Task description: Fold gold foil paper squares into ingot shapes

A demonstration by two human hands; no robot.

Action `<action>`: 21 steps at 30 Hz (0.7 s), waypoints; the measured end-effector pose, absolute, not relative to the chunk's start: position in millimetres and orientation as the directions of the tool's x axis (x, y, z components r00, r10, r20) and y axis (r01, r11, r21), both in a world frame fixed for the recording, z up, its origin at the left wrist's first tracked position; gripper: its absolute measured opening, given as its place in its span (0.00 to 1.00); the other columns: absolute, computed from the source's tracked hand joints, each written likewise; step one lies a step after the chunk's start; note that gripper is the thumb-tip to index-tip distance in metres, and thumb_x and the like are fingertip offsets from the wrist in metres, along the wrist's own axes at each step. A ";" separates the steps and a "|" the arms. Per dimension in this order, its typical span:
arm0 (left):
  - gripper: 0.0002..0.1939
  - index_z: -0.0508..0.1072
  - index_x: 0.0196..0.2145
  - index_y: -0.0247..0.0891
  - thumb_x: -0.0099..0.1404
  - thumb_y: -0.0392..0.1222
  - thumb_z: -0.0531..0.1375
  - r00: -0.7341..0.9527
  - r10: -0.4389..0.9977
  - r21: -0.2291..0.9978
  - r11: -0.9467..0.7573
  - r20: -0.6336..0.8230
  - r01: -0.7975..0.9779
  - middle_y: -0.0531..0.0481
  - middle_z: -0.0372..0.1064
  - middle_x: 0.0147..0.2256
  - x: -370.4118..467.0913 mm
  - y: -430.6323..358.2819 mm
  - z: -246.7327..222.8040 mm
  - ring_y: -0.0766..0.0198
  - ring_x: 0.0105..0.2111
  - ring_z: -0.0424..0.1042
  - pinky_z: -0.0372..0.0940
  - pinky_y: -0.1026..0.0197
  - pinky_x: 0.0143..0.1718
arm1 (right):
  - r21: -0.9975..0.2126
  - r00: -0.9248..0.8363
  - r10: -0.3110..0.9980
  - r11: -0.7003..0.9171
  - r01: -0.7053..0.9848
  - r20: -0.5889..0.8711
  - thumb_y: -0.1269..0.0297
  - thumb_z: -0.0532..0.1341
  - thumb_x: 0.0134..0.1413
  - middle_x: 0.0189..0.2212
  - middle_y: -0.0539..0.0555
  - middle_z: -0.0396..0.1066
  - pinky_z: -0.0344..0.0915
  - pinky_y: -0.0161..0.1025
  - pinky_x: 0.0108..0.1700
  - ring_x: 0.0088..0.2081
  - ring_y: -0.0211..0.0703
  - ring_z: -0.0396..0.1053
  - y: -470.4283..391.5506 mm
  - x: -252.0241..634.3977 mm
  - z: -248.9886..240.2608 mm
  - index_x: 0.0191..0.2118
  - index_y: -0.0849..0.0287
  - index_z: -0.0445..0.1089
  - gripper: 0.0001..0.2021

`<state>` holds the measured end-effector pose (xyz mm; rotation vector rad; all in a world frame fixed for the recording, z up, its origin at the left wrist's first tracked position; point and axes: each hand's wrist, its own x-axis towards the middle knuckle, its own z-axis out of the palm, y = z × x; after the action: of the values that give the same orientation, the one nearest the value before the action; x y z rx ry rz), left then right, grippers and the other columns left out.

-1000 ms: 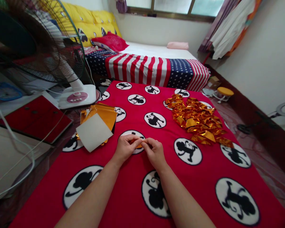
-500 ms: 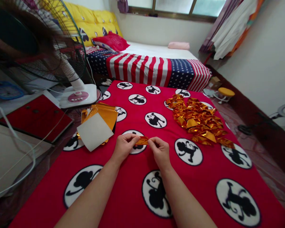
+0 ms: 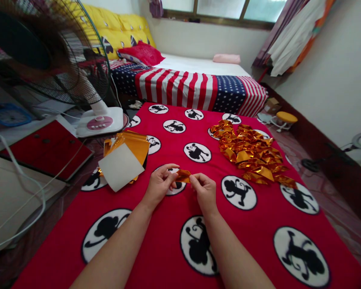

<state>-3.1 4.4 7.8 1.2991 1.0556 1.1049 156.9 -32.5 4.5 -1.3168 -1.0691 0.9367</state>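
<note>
A small folded strip of gold foil paper [image 3: 184,175] is stretched between my two hands above the red cloth [image 3: 204,188]. My left hand [image 3: 163,181] has its thumb at the strip's left end, with the index finger lifted above it; the other fingers are curled behind. At the right end, the thumb and forefinger of my right hand [image 3: 203,188] pinch the strip. To the left lies a stack of flat gold foil sheets [image 3: 138,146], topped by a pale square sheet [image 3: 121,167]. Many folded gold foil pieces [image 3: 249,152] are heaped in rows to the right.
A standing fan [image 3: 99,120] is at the left, beside a red panel [image 3: 48,146] and white cables. Beyond the cloth stands a bed [image 3: 192,86] with a striped and starred cover. A yellow stool [image 3: 286,117] sits on the floor at right.
My left index finger has lifted off the foil strip and the fingers have loosened. The strip has tilted and shifted slightly right and up, along with my right hand.
</note>
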 end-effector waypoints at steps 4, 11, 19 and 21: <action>0.25 0.71 0.49 0.33 0.60 0.52 0.63 0.210 0.978 0.996 0.005 0.014 -0.088 0.54 0.71 0.19 -4.6 4.2 13.3 0.72 0.15 0.65 0.59 0.71 0.19 | -0.999 0.286 0.958 0.040 -0.013 0.034 0.54 0.63 0.53 0.15 0.44 0.58 0.49 0.33 0.20 0.17 0.32 0.53 -31.9 156.4 6.0 0.23 0.59 0.67 0.15; 0.19 0.74 0.41 0.34 0.59 0.52 0.64 0.193 0.981 0.997 0.031 -0.015 -0.077 0.57 0.67 0.15 -5.4 4.5 13.8 0.74 0.11 0.58 0.53 0.72 0.14 | -0.998 0.312 0.949 0.050 -0.040 0.035 0.54 0.64 0.52 0.15 0.43 0.57 0.47 0.32 0.20 0.17 0.31 0.51 -30.9 158.1 4.6 0.22 0.60 0.67 0.16; 0.15 0.73 0.41 0.37 0.65 0.51 0.59 0.033 0.992 0.986 -0.119 0.124 -0.119 0.57 0.65 0.19 -18.7 11.8 4.9 0.73 0.16 0.60 0.54 0.72 0.17 | -0.992 0.387 0.921 0.083 -0.091 0.041 0.55 0.64 0.52 0.14 0.42 0.55 0.44 0.32 0.20 0.17 0.30 0.49 -29.7 165.9 0.7 0.22 0.59 0.65 0.16; 0.18 0.73 0.48 0.40 0.62 0.49 0.63 0.126 0.966 0.974 -0.216 0.224 -0.072 0.50 0.73 0.33 -16.7 9.9 6.9 0.70 0.25 0.69 0.60 0.71 0.22 | -0.994 0.384 0.923 0.076 -0.078 0.041 0.56 0.64 0.52 0.14 0.42 0.54 0.44 0.32 0.20 0.17 0.30 0.48 -29.7 164.9 1.2 0.21 0.59 0.64 0.16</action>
<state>-16.7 9.9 6.9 1.3864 0.9538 1.2935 164.9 -29.7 1.2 -1.2600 -0.8825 0.9189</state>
